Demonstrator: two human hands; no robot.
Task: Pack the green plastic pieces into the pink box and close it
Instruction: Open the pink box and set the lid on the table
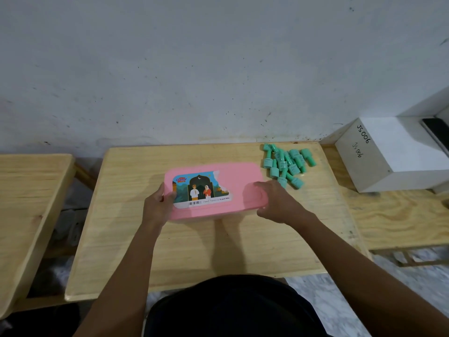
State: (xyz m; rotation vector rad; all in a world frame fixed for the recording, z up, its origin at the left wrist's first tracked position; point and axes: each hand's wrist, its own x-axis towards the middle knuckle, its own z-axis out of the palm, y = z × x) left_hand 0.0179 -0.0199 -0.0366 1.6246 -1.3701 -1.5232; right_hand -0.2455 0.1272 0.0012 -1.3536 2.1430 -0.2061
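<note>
Packing not begun, by appearance: the green pieces (286,164) lie heaped on the table (218,251), just right of the pink box (239,188), whose lid is on. Box's long axis runs left-right. Left hand (158,203) and right hand (274,200) each grip an end.

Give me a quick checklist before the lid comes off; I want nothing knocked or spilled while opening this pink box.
1. Left hand grips the left end of the pink box: ok.
2. Right hand grips the right end: ok.
3. Lid lies flat on the box: ok; whether it is latched: cannot tell.
4. Green plastic pieces are piled outside the box, none visibly packed: ok for opening.
5. Pile sits very close to the right hand: not ok, easily bumped.
6. Bare wooden table in front to set the lid on: ok.
</note>
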